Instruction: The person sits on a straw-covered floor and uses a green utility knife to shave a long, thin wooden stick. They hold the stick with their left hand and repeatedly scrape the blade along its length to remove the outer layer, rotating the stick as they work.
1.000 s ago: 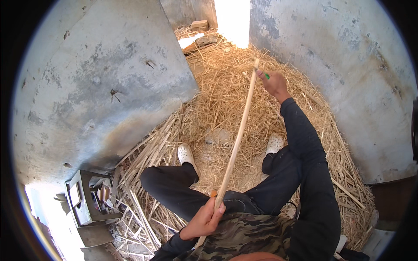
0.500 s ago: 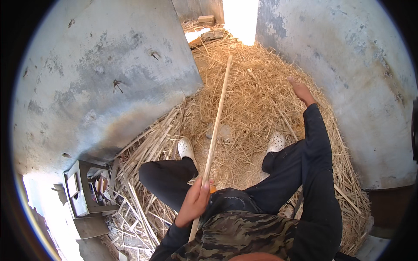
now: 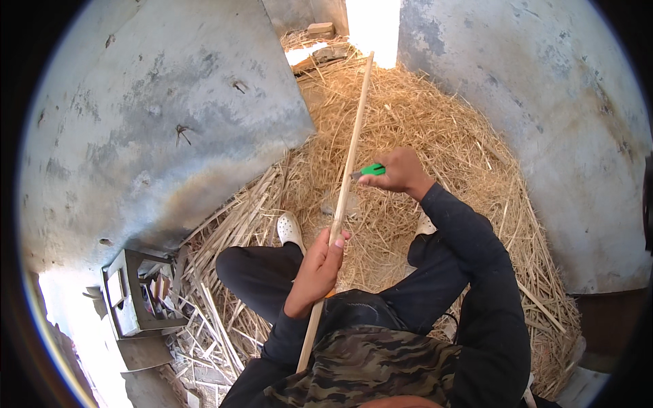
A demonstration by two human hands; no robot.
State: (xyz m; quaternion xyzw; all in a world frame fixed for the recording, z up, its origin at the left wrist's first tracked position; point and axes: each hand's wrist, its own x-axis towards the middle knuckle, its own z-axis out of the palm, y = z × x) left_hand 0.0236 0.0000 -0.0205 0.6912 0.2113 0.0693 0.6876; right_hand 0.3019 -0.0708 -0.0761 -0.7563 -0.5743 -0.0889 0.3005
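A long pale wooden strip (image 3: pixel 358 122) slants up and away from my lap, its lower end against my camouflage top. My left hand (image 3: pixel 317 270) is closed round its lower part, with the thumb along the wood. In my right hand (image 3: pixel 403 171) is a green-handled utility knife (image 3: pixel 371 171). Its short blade points left and meets the strip's right side, or lies just beside it; I cannot tell whether it cuts in. Part of the knife's handle is hidden by my fingers.
Straw and shavings (image 3: pixel 435 129) cover the floor ahead. Split strips (image 3: pixel 224 224) lie at the left, near a box-like frame (image 3: pixel 139 319) with odds and ends inside. Worn grey panels stand at left (image 3: pixel 170 102) and right (image 3: pixel 544 149). My white clogs (image 3: pixel 289 230) rest in the straw.
My right hand has swung in from the far right to the strip, and the green knife now shows. My left hand and the strip have shifted upward and slightly right.
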